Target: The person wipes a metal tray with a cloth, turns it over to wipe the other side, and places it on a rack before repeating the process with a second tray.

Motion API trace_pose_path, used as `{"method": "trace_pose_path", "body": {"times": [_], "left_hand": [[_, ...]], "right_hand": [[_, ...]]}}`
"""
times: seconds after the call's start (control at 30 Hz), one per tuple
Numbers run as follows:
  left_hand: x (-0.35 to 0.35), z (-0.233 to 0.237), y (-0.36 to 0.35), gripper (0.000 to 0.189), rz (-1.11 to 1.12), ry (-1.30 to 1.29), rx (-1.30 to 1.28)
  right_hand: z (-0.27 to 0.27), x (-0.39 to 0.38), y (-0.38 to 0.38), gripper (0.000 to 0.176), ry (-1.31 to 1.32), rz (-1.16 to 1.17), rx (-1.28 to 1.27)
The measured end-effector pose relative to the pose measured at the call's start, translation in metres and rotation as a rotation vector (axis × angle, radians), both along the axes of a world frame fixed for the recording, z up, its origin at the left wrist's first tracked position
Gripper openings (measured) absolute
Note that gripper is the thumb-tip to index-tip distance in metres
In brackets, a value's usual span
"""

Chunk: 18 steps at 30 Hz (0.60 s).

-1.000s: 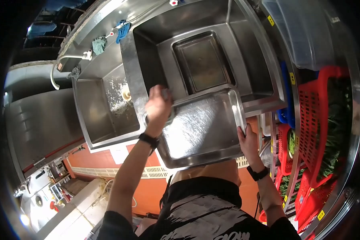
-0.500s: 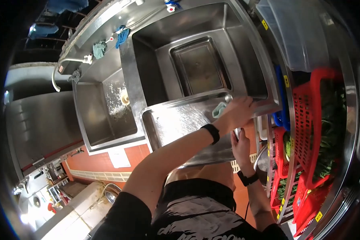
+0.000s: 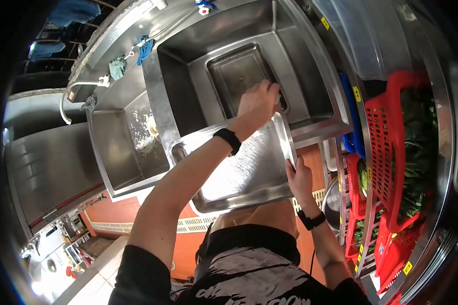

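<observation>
A shallow stainless steel tray (image 3: 262,175) rests across the front edge of the big sink, its near side close to my body. My right hand (image 3: 299,179) grips the tray's right rim. My left hand (image 3: 258,105) is closed on a pale green cloth (image 3: 278,99) at the tray's far right corner; most of the cloth is hidden under my fingers. Below that hand, a second metal tray (image 3: 229,71) lies on the floor of the deep sink (image 3: 185,94).
To the left, a smaller sink (image 3: 114,137) has pale scraps round its drain. A faucet (image 3: 68,99), a green rag (image 3: 117,68) and a blue rag (image 3: 145,51) are along the back. On the right, a rack holds red baskets (image 3: 381,147) of leafy greens and a clear plastic bin (image 3: 359,38).
My left hand has moved up and left with the cloth, from the right side to the far corner. The tray has turned and shifted, with my right hand still on its rim.
</observation>
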<state>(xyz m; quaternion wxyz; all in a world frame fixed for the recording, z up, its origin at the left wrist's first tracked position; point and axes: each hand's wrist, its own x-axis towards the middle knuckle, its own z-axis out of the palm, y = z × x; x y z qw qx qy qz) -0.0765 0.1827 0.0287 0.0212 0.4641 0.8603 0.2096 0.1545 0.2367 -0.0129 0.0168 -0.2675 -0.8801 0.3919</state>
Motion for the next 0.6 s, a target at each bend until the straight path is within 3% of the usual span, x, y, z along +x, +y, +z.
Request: {"method": "trace_pose_path", "body": {"times": [0.17, 0.4, 0.5, 0.57, 0.6], "left_hand": [[0.014, -0.004, -0.001, 0.035, 0.108, 0.009, 0.027], [0.101, -0.008, 0.029, 0.042, -0.246, -0.146, -0.112], [0.116, -0.021, 0.017, 0.034, -0.287, -0.128, 0.085], [0.104, -0.017, 0.005, 0.023, -0.395, -0.007, 0.14], [0.092, -0.016, -0.001, 0.016, -0.315, 0.014, 0.244]], "right_hand": [[-0.004, 0.0, -0.003, 0.024, 0.045, -0.008, -0.111], [-0.011, 0.007, -0.003, 0.022, 0.028, 0.05, -0.081], [-0.022, 0.013, -0.005, 0.025, 0.065, 0.128, 0.009], [-0.006, 0.003, -0.009, 0.027, 0.123, -0.034, -0.105], [0.005, -0.003, -0.013, 0.021, 0.123, -0.094, -0.109]]}}
